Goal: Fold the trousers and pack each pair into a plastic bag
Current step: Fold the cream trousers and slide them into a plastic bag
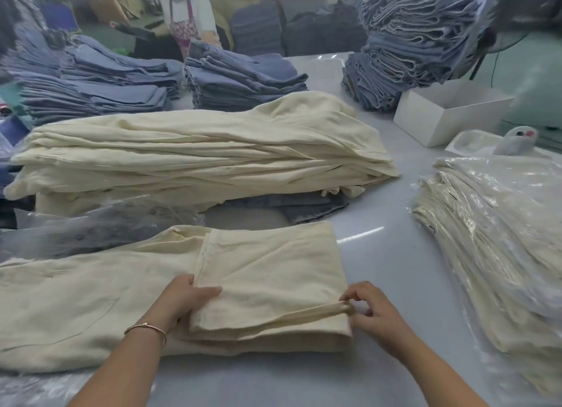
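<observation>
A pair of cream trousers (121, 300) lies across the near edge of the pale worktop (386, 254), its right end folded back over itself into a flat panel. The left hand (185, 297), a thin bracelet (146, 327) on its wrist, rests on the left edge of that folded panel: thumb on top, fingers tucked under the cloth, so its grip holds the fold. The right hand (371, 309) is at the panel's near right corner, thumb and fingertips pinching a raised ridge of the fabric; its grip is narrow and closed on the trousers.

Just behind the trousers on the left lie clear plastic bags (100, 224), one over something dark. To the right stands a stack of cream trousers already in plastic (501, 239).

Farther back, a tall pile of unfolded cream trousers (197, 151) spans the middle of the worktop, resting on some grey denim (304, 206). Beyond it are stacks of blue jeans (240, 78) at left and centre, a high leaning pile of jeans (419, 35) at right, and an open white box (450, 111) beside that pile. At the far side a person in a patterned apron (185, 26) stands.
</observation>
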A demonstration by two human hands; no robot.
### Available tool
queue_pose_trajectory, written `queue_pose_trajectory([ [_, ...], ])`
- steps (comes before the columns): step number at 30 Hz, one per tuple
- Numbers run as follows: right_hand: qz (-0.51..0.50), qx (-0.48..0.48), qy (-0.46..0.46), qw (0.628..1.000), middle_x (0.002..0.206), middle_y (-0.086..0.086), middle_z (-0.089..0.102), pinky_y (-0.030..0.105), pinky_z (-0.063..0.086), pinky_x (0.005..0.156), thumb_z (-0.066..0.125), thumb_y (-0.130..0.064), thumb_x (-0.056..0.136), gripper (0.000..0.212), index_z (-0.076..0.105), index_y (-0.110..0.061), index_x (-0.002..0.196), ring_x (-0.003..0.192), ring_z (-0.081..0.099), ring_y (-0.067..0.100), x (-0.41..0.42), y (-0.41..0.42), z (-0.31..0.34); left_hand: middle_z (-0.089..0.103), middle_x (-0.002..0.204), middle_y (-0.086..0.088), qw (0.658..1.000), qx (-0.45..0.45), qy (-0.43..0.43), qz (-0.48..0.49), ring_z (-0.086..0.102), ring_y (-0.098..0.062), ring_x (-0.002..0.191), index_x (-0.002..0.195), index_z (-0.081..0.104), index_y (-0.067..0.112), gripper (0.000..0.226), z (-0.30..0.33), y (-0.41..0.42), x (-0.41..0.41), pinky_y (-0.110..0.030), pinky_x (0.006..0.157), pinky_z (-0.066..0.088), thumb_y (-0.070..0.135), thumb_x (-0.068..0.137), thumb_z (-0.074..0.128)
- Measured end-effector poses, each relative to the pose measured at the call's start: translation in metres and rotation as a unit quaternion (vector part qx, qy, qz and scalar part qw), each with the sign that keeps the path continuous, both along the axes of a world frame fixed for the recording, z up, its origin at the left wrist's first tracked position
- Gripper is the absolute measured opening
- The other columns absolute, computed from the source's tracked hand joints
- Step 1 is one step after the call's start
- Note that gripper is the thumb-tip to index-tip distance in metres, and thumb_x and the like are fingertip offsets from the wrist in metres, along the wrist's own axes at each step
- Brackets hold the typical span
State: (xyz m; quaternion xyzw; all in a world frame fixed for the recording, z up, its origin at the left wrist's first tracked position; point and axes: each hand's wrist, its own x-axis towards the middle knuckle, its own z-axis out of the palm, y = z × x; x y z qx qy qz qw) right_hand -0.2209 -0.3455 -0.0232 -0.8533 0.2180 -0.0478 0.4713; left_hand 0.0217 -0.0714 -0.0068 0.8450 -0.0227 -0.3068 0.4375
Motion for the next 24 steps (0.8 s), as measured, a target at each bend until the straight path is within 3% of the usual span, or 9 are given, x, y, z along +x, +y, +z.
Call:
queue_pose_trajectory([
  [2, 0.024, -0.035, 0.029, 0.999, 0.099, -0.004, 0.057, 0.026, 0.047, 0.074, 0.070, -0.005, 0.073, 0.023, 0.063, -0.022, 0.087, 0.092, 0.053, 0.013, 0.000, -0.008, -0.002, 0.072, 0.093, -0.009, 0.999, 0.001, -0.032, 0.016, 0.067, -0.026, 0.089, 0.094, 0.070, 0.006, 0.013, 0.001, -0.001, -0.008, -0.032, 0.075, 0.052, 0.009, 0.082, 0.073],
  [4, 0.006, -0.047, 0.036, 0.998, 0.086, 0.001, 0.060, 0.034, 0.049, 0.069, 0.072, -0.005, 0.072, 0.018, 0.061, -0.018, 0.079, 0.078, 0.057, 0.018, 0.003, -0.010, -0.001, 0.072, 0.095, -0.009, 0.995, -0.040, -0.070, 0.053, 0.065, -0.022, 0.083, 0.100, 0.068, 0.006, 0.012, 0.012, -0.007, -0.013, -0.028, 0.068, 0.050, 0.009, 0.088, 0.066],
  [7, -0.056, -0.102, -0.031, 0.993, 0.063, -0.002, 0.058, 0.036, 0.045, 0.057, 0.070, 0.001, 0.070, 0.018, 0.057, -0.010, 0.067, 0.058, 0.052, 0.018, 0.007, -0.012, 0.004, 0.070, 0.083, -0.001, 0.982, -0.125, -0.103, 0.101, 0.063, -0.009, 0.064, 0.097, 0.066, 0.013, 0.007, 0.037, -0.021, -0.008, -0.016, 0.048, 0.048, 0.010, 0.092, 0.063],
  [9, -0.106, -0.173, -0.100, 0.974, 0.053, -0.004, 0.048, 0.031, 0.037, 0.048, 0.069, 0.006, 0.068, 0.025, 0.050, -0.009, 0.062, 0.048, 0.040, 0.016, 0.007, -0.009, 0.010, 0.067, 0.082, -0.005, 0.972, -0.168, -0.115, 0.120, 0.062, -0.010, 0.060, 0.098, 0.064, 0.010, 0.007, 0.053, -0.032, -0.002, -0.019, 0.050, 0.048, 0.008, 0.093, 0.060],
  [12, -0.177, -0.212, -0.131, 0.952, 0.050, -0.002, 0.036, 0.031, 0.030, 0.043, 0.065, 0.012, 0.067, 0.031, 0.043, -0.009, 0.064, 0.044, 0.031, 0.022, 0.007, 0.004, 0.010, 0.064, 0.086, -0.011, 0.964, -0.193, -0.126, 0.133, 0.058, -0.020, 0.070, 0.102, 0.062, 0.005, 0.009, 0.065, -0.047, 0.002, -0.025, 0.056, 0.049, 0.007, 0.094, 0.059],
  [15, -0.197, -0.148, -0.067, 0.967, 0.056, 0.000, 0.037, 0.035, 0.027, 0.050, 0.057, 0.008, 0.069, 0.028, 0.038, -0.013, 0.066, 0.053, 0.036, 0.025, 0.007, 0.013, -0.007, 0.063, 0.080, -0.009, 0.965, -0.208, -0.106, 0.119, 0.059, -0.014, 0.061, 0.100, 0.061, 0.005, 0.007, 0.062, -0.054, -0.002, -0.020, 0.050, 0.049, 0.006, 0.094, 0.058],
  [17, -0.156, -0.075, -0.067, 0.983, 0.058, -0.001, 0.037, 0.034, 0.026, 0.053, 0.053, 0.011, 0.069, 0.031, 0.035, -0.013, 0.064, 0.055, 0.035, 0.021, 0.002, 0.010, -0.019, 0.061, 0.074, -0.007, 0.970, -0.191, -0.116, 0.098, 0.057, -0.006, 0.051, 0.095, 0.061, 0.002, 0.004, 0.055, -0.053, -0.002, -0.015, 0.045, 0.044, 0.005, 0.093, 0.058],
  [19, -0.160, -0.038, -0.087, 0.983, 0.054, 0.001, 0.035, 0.032, 0.028, 0.052, 0.051, 0.017, 0.068, 0.035, 0.032, -0.013, 0.061, 0.052, 0.038, 0.023, -0.003, 0.005, -0.020, 0.060, 0.073, -0.006, 0.973, -0.164, -0.142, 0.084, 0.054, -0.009, 0.054, 0.095, 0.062, 0.000, 0.007, 0.047, -0.049, -0.001, -0.014, 0.044, 0.042, 0.006, 0.093, 0.060],
  [24, -0.121, -0.222, -0.156, 0.955, 0.052, -0.005, 0.023, 0.026, 0.023, 0.042, 0.051, 0.004, 0.061, 0.029, 0.030, -0.017, 0.063, 0.045, 0.021, 0.019, 0.001, 0.009, 0.001, 0.062, 0.076, -0.007, 0.972, -0.085, -0.188, 0.114, 0.052, -0.019, 0.067, 0.085, 0.065, 0.006, 0.006, 0.024, -0.030, 0.006, -0.028, 0.059, 0.041, 0.011, 0.088, 0.067],
])
